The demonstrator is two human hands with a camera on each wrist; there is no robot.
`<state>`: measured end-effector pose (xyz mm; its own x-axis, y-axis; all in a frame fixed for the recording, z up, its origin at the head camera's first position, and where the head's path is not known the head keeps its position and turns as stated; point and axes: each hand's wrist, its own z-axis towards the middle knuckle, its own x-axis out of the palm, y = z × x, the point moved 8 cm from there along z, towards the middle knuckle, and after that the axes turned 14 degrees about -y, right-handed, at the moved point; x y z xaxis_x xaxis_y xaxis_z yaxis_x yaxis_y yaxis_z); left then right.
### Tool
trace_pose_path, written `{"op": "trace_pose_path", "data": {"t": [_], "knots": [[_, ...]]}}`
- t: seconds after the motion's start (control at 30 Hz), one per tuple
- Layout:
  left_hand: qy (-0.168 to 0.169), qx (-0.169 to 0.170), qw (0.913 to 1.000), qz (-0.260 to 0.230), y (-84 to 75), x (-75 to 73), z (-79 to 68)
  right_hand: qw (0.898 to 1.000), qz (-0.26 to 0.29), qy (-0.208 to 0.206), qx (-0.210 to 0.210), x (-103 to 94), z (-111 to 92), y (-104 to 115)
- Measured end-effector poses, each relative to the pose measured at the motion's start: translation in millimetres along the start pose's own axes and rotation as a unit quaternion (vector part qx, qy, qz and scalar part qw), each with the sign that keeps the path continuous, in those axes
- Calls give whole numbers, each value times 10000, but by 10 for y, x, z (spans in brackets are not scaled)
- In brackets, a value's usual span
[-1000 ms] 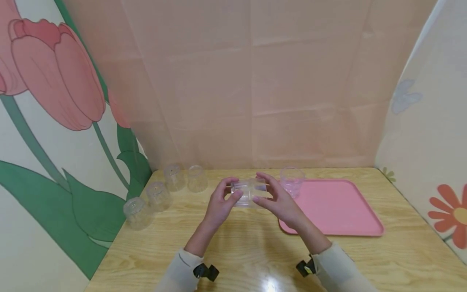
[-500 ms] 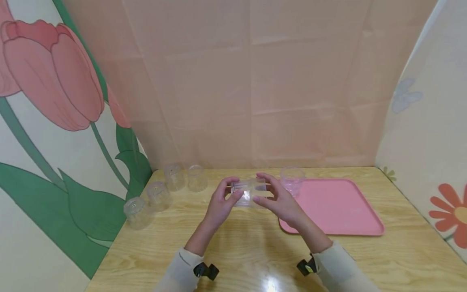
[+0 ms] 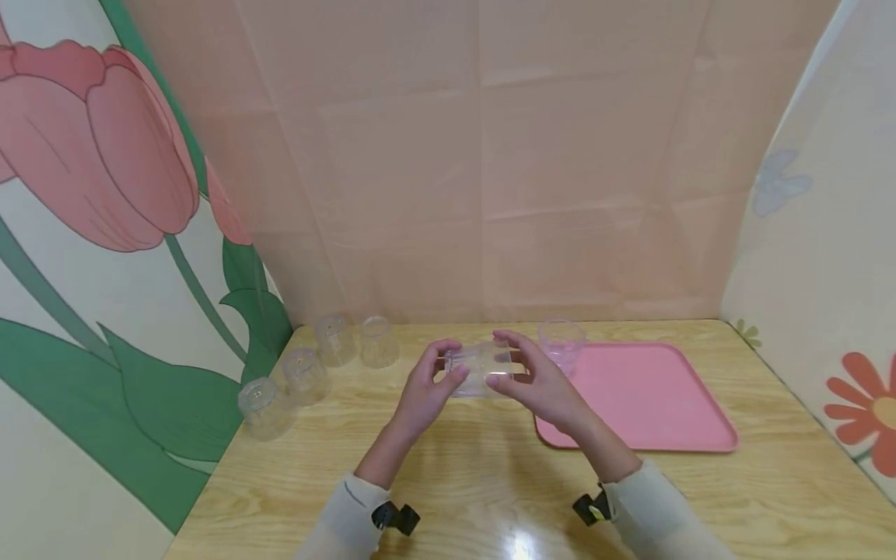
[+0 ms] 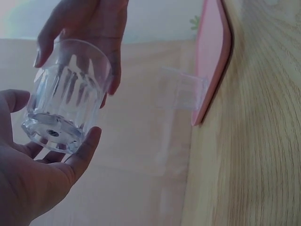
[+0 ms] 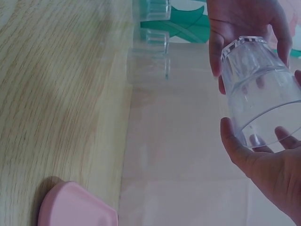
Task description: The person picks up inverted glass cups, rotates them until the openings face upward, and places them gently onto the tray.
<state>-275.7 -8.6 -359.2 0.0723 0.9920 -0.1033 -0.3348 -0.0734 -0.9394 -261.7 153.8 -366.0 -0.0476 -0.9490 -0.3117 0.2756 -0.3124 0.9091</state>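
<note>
Both hands hold one clear faceted tumbler [image 3: 479,369] on its side above the table. My left hand [image 3: 425,389] grips the thick base end, thumb in front and fingers behind. At the rim end, my right hand [image 3: 537,386] pinches the wall between thumb and fingers. In the left wrist view the base of the tumbler [image 4: 61,110] faces the camera, and nothing shows inside. The right wrist view has the wide mouth of the tumbler [image 5: 263,94] by the right fingers and its base by the left palm.
Several clear tumblers [image 3: 264,408] stand upside down along the table's left and back left. A pink tray [image 3: 647,397] lies on the right of the wooden table [image 3: 462,498]. One tumbler [image 3: 561,346] stands upright at the tray's back left corner. Walls enclose the back and sides.
The tumbler turns slightly between the hands, its glare shifting along the wall. Both hands stay in nearly the same place and keep their hold.
</note>
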Motion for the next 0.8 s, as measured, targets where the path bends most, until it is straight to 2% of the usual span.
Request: {"op": "trace_pose_path", "data": {"t": [0.3, 0.6, 0.8], "knots": [[160, 51, 9997, 168, -50, 6, -24, 9999, -130, 43, 65, 2, 30, -81], [191, -98, 9995, 238, -59, 24, -27, 9999, -77, 123, 56, -26, -29, 150], [239, -136, 9993, 240, -51, 39, -33, 9998, -145, 132, -20, -38, 15, 22]]}}
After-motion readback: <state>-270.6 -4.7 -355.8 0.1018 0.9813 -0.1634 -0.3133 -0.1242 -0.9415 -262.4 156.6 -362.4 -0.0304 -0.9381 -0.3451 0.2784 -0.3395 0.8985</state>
